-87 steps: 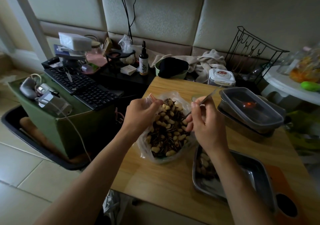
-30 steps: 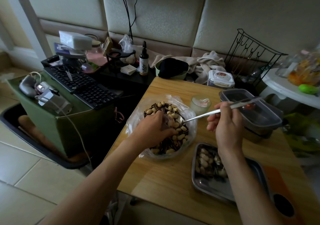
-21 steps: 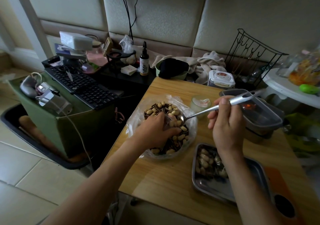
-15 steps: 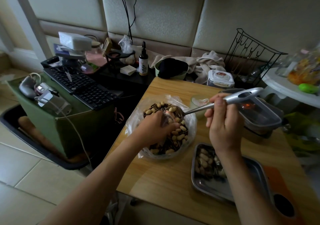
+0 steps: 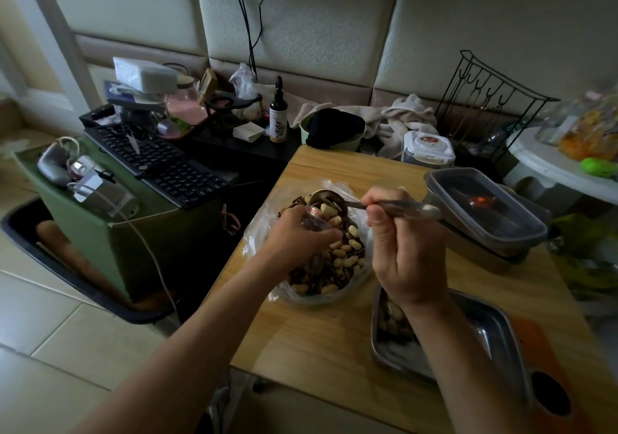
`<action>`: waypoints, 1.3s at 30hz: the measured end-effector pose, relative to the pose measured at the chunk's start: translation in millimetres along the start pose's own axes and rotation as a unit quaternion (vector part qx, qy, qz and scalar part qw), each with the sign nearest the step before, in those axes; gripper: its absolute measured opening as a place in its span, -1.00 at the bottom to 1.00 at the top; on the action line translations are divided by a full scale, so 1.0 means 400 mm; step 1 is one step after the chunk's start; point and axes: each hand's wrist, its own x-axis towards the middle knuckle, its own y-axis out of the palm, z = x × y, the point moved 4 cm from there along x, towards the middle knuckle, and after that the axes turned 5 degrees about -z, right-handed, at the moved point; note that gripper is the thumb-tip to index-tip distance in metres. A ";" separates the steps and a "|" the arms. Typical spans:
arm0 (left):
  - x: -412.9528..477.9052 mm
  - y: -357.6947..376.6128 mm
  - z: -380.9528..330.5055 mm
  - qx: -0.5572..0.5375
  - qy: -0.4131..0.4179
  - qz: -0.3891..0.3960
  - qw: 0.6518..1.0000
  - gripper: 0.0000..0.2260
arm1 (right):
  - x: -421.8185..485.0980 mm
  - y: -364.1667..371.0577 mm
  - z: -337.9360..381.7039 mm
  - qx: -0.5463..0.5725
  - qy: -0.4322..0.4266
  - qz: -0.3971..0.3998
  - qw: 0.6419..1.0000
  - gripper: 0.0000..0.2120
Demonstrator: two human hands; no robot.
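1. Keep the right hand (image 5: 406,249) as found: fingers curled round the handle of the spoon (image 5: 357,204), bowl raised over the far side of the bag (image 5: 257,243) and loaded with a few pale peanuts
2. Hold the bowl level on the way across; if tilted, likely to shed nuts onto the desk (image 5: 311,343) between bag and steel tray (image 5: 495,326)
3. Note the left hand (image 5: 297,236): down in the bag on the peanut and seed mix (image 5: 347,256), fingers curled just beside the bowl against a fold of clear plastic; impossible to tell whether pinching plastic or nuts
4. Use those fingers to flick dark seeds off the load before lifting away, so that only peanuts travel
5. Pin the bag open and down with the same hand; thin, slack plastic, likely to drag along with the spoon
6. Carry the load back and to the right, low over the bag's rim, to the tray near the desk's front edge, where a heap of peanuts already lies at the left end, under the right wrist
7. Tip out close to the tray floor to stop nuts bouncing off the steel
8. Mind the handle's end, near the lidded container (image 5: 485,206) behind the right hand; swing clear of it
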 end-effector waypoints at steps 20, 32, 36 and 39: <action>0.009 0.001 0.002 -0.019 0.019 -0.008 1.000 -0.55 | 0.000 -0.008 -0.006 -0.012 0.024 -0.044 0.999 -0.59; -0.023 -0.007 -0.024 -0.031 0.043 -0.016 0.998 -0.64 | 0.014 -0.022 -0.008 0.005 0.049 -0.058 0.997 -0.70; -0.041 -0.040 -0.038 -0.029 0.055 -0.078 0.995 -0.73 | 0.006 -0.058 -0.036 0.024 0.199 -0.137 0.970 -0.69; -0.056 -0.078 -0.048 -0.026 0.070 -0.146 0.986 -0.77 | -0.015 -0.078 -0.059 0.060 0.337 -0.174 0.923 -0.75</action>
